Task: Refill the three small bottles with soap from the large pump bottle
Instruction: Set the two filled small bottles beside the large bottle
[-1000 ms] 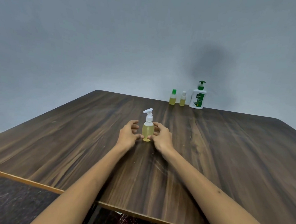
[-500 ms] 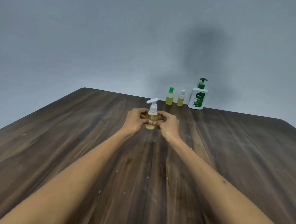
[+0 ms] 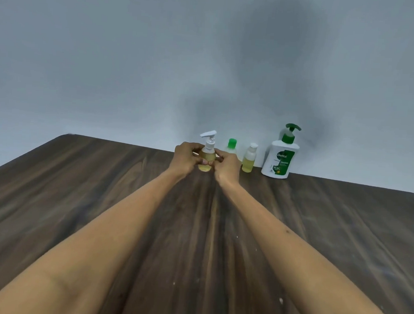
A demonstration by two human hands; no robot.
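Note:
A small spray bottle (image 3: 206,154) with a white pump head and yellow liquid stands near the table's far edge. My left hand (image 3: 186,158) grips it from the left and my right hand (image 3: 227,166) from the right, fingers curled round its body. Just right of it stands a small green-capped bottle (image 3: 232,144), partly hidden by my right hand. A small white-capped bottle (image 3: 249,158) with yellow liquid follows. The large white pump bottle (image 3: 280,158) with a green pump and label stands furthest right.
The dark wooden table (image 3: 101,199) stretches toward me under both forearms. A plain grey wall (image 3: 134,67) rises directly behind the row of bottles at the far edge.
Both hands have carried the spray bottle from the table's middle toward the far edge, beside the green-capped bottle. Their grip closed round it.

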